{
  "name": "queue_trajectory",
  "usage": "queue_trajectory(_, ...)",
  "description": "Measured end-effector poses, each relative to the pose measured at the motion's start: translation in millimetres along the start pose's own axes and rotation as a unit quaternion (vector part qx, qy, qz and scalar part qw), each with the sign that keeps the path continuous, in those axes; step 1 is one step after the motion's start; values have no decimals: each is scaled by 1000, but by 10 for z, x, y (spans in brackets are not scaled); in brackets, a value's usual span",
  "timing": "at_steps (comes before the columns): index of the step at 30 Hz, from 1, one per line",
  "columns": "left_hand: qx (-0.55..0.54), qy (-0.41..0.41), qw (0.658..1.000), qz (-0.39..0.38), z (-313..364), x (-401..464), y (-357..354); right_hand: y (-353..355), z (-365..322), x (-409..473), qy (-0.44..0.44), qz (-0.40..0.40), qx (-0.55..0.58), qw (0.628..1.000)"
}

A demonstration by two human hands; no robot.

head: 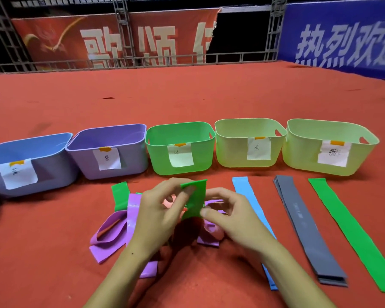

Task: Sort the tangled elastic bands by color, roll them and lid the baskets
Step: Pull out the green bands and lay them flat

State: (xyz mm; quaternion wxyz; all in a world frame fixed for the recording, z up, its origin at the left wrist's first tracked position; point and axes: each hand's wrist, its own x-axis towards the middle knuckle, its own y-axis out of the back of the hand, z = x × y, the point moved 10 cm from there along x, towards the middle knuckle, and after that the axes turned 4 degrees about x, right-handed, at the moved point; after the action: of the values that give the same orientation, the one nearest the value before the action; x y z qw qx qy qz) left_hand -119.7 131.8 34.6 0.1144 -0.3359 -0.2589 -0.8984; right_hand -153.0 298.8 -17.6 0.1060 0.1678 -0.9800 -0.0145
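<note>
The way forward is blocked by a row of five baskets, with the green basket (180, 150) in the middle. Behind the green basket, the red cloth (187, 94) is left bare, so lots of room is found there. In front of it, the space is filled by tangled purple bands (113, 230). To its right, three flat bands (blue, grey, green) are laid with thin red gaps between.
</note>
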Motion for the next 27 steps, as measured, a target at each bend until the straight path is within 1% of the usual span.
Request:
queue_trajectory(2,-29,10,999,12,42,19,40,-45,19,8,15,-4,-55,998)
queue_trajectory(4,-53,22,997,47,81,45,131,-62,36,21,20,-7,-122,992)
queue_trajectory(6,-87,33,993,79,108,100,224,-110,53,22,22,-35,-147,988)
queue_trajectory(9,-156,71,977,124,62,198,353,-152,45,5,37,-50,-153,986)
queue_trajectory(12,-159,108,969,156,-22,268,441,-138,49,5,38,-36,-155,987)
queue_trajectory(16,-179,138,959,168,-222,407,454,-94,52,2,24,-11,-102,994)
queue_trajectory(19,-183,154,956,169,-365,533,468,-36,-60,-22,58,21,-86,994)
queue_trajectory(22,-190,175,953,161,-468,662,470,10,-130,-36,78,33,-86,993)
queue_trajectory(24,-197,186,950,158,-498,747,466,26,-148,-43,78,28,-98,992)
queue_trajectory(27,-212,188,942,182,-476,890,511,0,-91,-59,56,-12,-97,994)
